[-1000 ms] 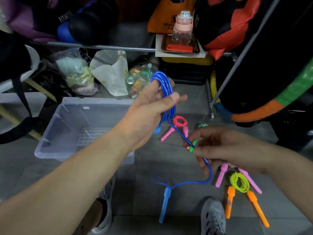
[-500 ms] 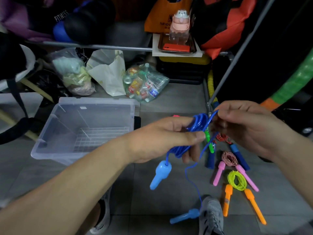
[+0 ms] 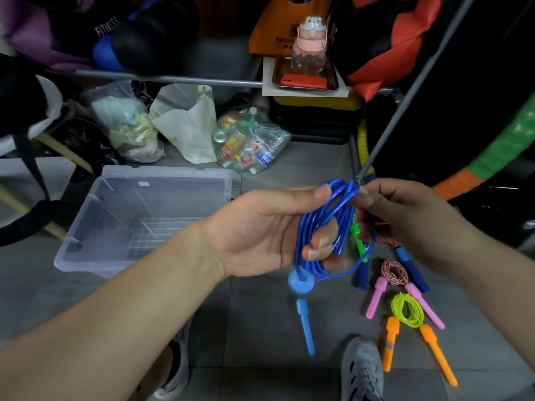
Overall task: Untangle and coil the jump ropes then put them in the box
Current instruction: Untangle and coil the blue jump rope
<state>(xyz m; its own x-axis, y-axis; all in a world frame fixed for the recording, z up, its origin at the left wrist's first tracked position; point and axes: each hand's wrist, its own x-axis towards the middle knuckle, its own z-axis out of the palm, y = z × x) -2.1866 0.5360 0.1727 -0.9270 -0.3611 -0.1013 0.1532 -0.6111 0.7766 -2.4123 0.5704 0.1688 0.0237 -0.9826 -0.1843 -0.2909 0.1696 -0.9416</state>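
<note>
Left hand (image 3: 260, 233) gripped the nearly coiled blue rope (image 3: 321, 227); right hand (image 3: 405, 218) pinched its last strand; box (image 3: 168, 172) held none yet; other coils (image 3: 406, 309) waited nearby.

The blue jump rope (image 3: 324, 227) is a loose upright coil, gripped by the left hand (image 3: 260, 233) and pinched on top by the right hand (image 3: 405, 221), with its pale handles dangling. On the floor lie a coiled yellow rope (image 3: 406, 309) with orange handles, a speckled red rope (image 3: 393, 272) with pink handles, and seemingly another, half hidden. The clear box (image 3: 86, 253) sits open, left.
</note>
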